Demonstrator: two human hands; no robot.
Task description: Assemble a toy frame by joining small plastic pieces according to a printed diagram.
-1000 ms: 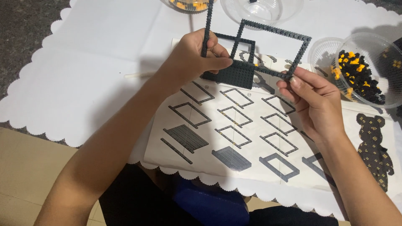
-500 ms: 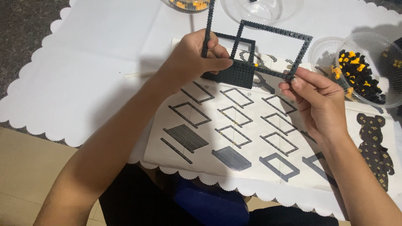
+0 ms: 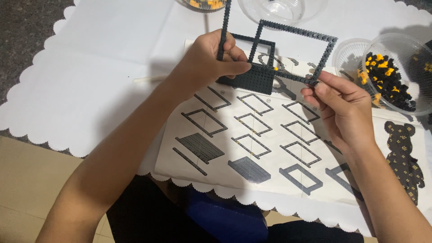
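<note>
A white cloth point(image 3: 85, 76) with a wavy edge covers the worktop. On it lies a sheet of building pictures point(image 3: 270, 148) with drawings of dark frames and flat plates.

The left hand point(image 3: 209, 58) is up above the sheet. Its fingers are pinched tight on a thin dark strip that stands up from a dark block model point(image 3: 247, 76). The model has a flat dark plate at the bottom and open square sides.

Just to the right, a dark square frame point(image 3: 294, 51) made of tiny blocks tilts in the air, touching the model. The right hand point(image 3: 339, 105) pinches the frame's lower right corner with its thumb and fingers.

At the far right sits a clear bowl point(image 3: 400, 72) with black and yellow blocks. Near it, on paper, is a picture of a dark bear point(image 3: 402, 157).
</note>
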